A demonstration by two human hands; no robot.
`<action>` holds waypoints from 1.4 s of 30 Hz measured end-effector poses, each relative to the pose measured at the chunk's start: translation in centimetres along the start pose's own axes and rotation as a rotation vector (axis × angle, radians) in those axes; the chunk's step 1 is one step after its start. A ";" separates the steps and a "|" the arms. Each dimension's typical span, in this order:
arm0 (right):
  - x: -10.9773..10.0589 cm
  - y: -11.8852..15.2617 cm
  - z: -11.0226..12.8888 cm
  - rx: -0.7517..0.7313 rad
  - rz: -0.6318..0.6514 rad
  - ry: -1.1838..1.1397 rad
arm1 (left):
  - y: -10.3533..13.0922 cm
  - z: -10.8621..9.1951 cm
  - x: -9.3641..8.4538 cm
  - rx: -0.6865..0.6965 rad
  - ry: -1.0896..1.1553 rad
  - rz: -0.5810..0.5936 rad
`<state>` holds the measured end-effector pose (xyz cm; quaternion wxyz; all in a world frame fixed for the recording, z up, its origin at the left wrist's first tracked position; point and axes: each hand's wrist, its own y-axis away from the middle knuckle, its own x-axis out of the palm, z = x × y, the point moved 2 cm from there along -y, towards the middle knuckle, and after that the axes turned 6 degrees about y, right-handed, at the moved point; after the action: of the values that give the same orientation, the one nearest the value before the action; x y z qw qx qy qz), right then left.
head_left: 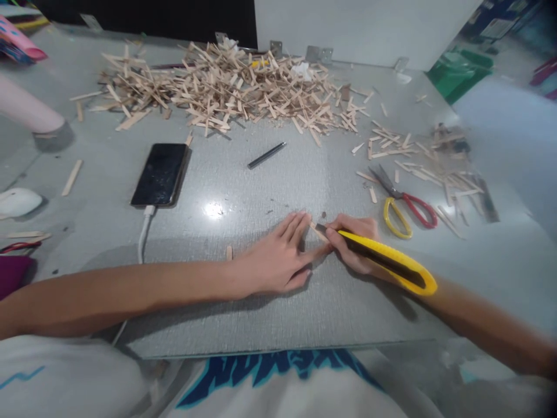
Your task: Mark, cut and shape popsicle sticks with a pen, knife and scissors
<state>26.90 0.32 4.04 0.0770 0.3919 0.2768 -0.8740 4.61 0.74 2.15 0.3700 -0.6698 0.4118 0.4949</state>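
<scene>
My right hand [354, 244] is closed around a yellow utility knife [391, 261], its dark blade pointing left over a small wooden stick [319, 231]. My left hand [282, 255] lies on the glass-topped table [243, 325] with its fingers apart. Its upper fingertips press by the top end of the stick, and another finger reaches to the stick's lower end, close to my right hand. Right of my hands rest scissors [400, 200] with one yellow and one red handle loop, their blades apart.
A big pile of wooden sticks [243, 87] spreads along the back. More stick pieces [435, 168] lie at the right. A pen [266, 155] is at the middle. Toward the left are a phone [161, 174] with a white cable [143, 232] and a white mouse [20, 203].
</scene>
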 end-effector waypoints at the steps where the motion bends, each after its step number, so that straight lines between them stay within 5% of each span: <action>1: -0.1 0.0 0.0 -0.001 0.000 -0.003 | 0.0 0.0 0.0 0.000 -0.001 -0.002; 17: -0.7 0.0 0.3 0.128 -0.026 -0.060 | -0.3 0.0 -0.3 0.042 -0.037 0.002; 42: -0.5 -0.8 0.3 0.093 0.036 -0.039 | -0.2 -0.1 -0.4 0.043 0.001 -0.037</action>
<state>26.71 0.78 4.91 0.0799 0.3829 0.2272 -0.8918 4.75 0.81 2.54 0.3932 -0.6695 0.4100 0.4786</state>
